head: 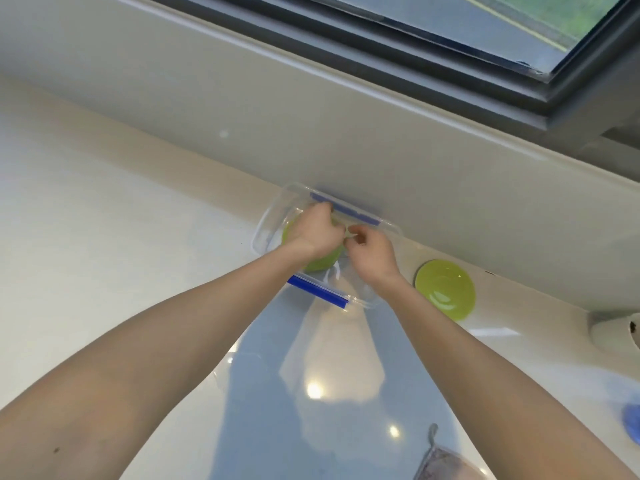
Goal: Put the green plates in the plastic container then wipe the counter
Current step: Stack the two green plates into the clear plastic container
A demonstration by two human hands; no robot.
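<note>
A clear plastic container (273,209) with blue clips stands on the white counter against the back wall. A green plate (320,263) lies inside it, mostly covered by my left hand (317,232), whose fingers curl over the plate's far edge. My right hand (372,256) is over the container's right half, fingers pinched near the plate's rim, touching my left hand. A second green plate (445,289) lies flat on the counter just to the right of the container.
A white curved object (613,332) sits at the right edge. A blue thing (632,422) shows at the lower right. A grey cloth (446,462) lies at the bottom edge. The window sill and dark frame (485,81) run behind the counter.
</note>
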